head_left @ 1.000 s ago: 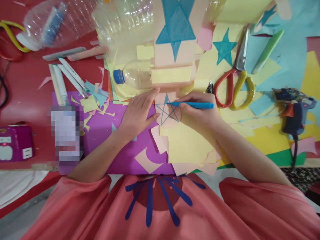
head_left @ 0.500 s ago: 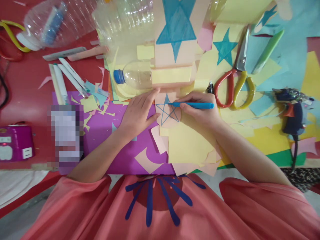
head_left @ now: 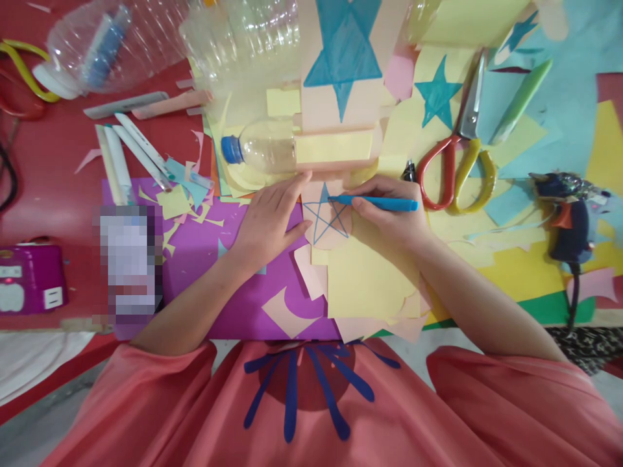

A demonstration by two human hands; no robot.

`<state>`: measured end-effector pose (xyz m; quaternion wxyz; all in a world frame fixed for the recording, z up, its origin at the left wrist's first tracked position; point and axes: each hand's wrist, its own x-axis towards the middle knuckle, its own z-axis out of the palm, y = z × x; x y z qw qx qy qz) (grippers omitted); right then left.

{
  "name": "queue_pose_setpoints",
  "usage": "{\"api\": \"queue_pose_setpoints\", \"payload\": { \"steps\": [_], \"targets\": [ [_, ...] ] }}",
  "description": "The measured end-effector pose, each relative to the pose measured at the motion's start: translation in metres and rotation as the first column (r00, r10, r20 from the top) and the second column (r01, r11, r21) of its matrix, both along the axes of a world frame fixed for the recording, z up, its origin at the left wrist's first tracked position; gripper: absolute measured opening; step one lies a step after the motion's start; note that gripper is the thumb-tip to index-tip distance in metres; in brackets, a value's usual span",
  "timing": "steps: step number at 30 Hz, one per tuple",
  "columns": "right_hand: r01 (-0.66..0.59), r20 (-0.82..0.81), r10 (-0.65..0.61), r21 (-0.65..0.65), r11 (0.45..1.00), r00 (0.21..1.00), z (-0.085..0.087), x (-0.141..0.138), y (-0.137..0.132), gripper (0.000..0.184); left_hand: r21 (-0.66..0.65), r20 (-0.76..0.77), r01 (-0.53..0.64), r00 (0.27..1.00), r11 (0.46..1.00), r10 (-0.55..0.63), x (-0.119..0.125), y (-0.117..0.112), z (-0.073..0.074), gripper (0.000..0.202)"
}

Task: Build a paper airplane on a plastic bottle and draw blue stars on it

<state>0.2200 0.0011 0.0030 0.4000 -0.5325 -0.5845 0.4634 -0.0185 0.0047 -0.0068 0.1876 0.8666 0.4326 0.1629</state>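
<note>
My right hand [head_left: 389, 209] is closed round a blue felt-tip pen [head_left: 387, 203], its tip on a star outline [head_left: 331, 217] drawn in blue. The star's top point is coloured in; its other arms show bare paper inside. It is drawn on a rounded piece of peach paper [head_left: 328, 241]. My left hand [head_left: 272, 224] lies flat with fingers spread, touching that paper's left edge. Just beyond lies a small clear bottle [head_left: 265, 146] with a blue cap, wrapped in peach and yellow paper. Above it is a large blue star [head_left: 343, 61] on peach paper.
Scissors [head_left: 457, 168] with red and yellow handles and a green cutter [head_left: 523, 100] lie at right, near a dark glue gun [head_left: 569, 227]. Large clear bottles [head_left: 238, 52] lie at the back. Left are several pens [head_left: 139, 149], paper scraps, a blurred-out phone [head_left: 127, 259] and a purple box [head_left: 36, 279].
The pen tip has shifted very slightly within the star near its top point. My left hand and the paper have stayed in place.
</note>
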Motion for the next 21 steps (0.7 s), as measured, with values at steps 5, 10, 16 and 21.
{"api": "queue_pose_setpoints", "payload": {
  "steps": [5, 10, 16, 21],
  "targets": [
    [-0.021, 0.018, 0.021, -0.014, 1.000, 1.000, 0.0018, 0.0002, 0.0000, 0.005, -0.016, -0.011, -0.014, 1.000, 1.000, 0.014, -0.0008, 0.0000, -0.0003, 0.063],
    [-0.019, -0.008, 0.019, 0.019, 1.000, 1.000, 0.0020, 0.0001, 0.0007, 0.005, 0.007, -0.022, -0.002, 1.000, 1.000, 0.002, -0.0013, 0.0002, -0.0018, 0.063],
    [-0.021, -0.014, 0.021, 0.008, 1.000, 1.000, 0.0007, 0.0019, 0.0011, 0.006, 0.050, -0.030, 0.010, 1.000, 0.999, -0.009, -0.0011, -0.0006, -0.0009, 0.063],
    [-0.023, -0.068, 0.028, 0.067, 0.997, 0.997, 0.0001, 0.0023, 0.0016, 0.009, 0.030, -0.067, 0.005, 0.998, 1.000, -0.003, 0.0004, -0.0014, 0.0012, 0.062]
  ]
}}
